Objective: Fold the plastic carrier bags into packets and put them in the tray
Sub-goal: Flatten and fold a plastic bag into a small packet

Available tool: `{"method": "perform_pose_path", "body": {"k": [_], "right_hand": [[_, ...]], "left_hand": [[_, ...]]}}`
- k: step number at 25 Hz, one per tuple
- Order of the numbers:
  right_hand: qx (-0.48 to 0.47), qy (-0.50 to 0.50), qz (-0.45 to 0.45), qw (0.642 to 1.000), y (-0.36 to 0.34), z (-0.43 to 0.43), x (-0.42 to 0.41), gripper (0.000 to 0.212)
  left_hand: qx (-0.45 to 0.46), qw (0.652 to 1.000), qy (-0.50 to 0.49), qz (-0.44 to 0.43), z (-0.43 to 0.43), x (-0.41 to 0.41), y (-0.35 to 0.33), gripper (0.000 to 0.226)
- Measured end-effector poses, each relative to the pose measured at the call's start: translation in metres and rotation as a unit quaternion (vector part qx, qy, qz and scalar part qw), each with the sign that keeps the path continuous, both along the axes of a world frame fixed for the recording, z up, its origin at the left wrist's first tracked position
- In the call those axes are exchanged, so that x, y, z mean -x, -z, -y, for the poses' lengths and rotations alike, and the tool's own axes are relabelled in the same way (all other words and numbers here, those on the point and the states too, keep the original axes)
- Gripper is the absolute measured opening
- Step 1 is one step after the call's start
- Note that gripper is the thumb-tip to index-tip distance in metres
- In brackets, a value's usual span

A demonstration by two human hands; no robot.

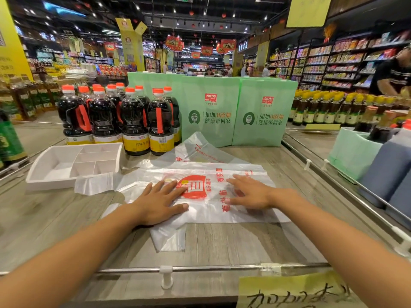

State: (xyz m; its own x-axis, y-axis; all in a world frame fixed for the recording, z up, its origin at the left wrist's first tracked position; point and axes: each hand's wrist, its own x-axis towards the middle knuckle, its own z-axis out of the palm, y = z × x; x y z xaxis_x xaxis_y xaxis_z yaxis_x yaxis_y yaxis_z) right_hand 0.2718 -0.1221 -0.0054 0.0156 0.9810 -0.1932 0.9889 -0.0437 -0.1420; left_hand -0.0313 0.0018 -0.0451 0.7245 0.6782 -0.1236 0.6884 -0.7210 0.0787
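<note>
A white plastic carrier bag (213, 210) with red print lies flat on the grey wooden display shelf (222, 243). My left hand (162, 202) presses flat on its left part, fingers straight. My right hand (249, 192) lies flat on the right part, fingers spread. One handle of the bag (169, 238) sticks out toward me. A second clear bag (198, 150) lies crumpled behind the first. A white divided tray (55, 172) sits at the left; its compartments hold nothing. A folded piece of white plastic (94, 184) lies against the tray's front right corner.
Several dark soy sauce bottles (133, 121) with orange caps stand behind the tray. Green paper bags (235, 112) form a wall at the back. A metal rail (200, 267) edges the shelf front. Large jugs (387, 165) stand at the right, and a person in black (391, 74) beyond them.
</note>
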Motion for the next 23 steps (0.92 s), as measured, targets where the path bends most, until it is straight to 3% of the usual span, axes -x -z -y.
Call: {"method": "perform_pose_path", "body": {"k": [4,11,15,16,20,23], "right_hand": [[-0.057,0.019,-0.006,0.998,-0.018,-0.044,-0.023,0.088],[-0.038,0.038,-0.014,0.998,-0.009,-0.108,-0.034,0.09],[-0.025,0.046,-0.036,0.998,0.006,-0.097,-0.043,0.135],[-0.025,0.046,-0.025,0.998,0.007,-0.092,-0.046,0.138],[-0.012,0.058,0.031,0.998,0.002,-0.054,-0.051,0.107],[0.015,0.079,0.051,0.995,0.004,-0.012,-0.06,0.12]], "left_hand": [[-0.033,0.999,0.006,0.032,-0.008,0.002,0.0,0.083],[-0.006,0.999,0.047,0.024,-0.015,-0.008,0.002,0.077],[-0.005,0.999,0.047,0.023,-0.013,-0.007,0.001,0.077],[-0.006,0.998,0.05,0.024,-0.011,-0.008,0.001,0.076],[-0.002,0.997,0.073,0.021,-0.001,-0.01,-0.001,0.076],[0.007,0.993,0.114,0.018,0.01,-0.01,-0.002,0.075]]}}
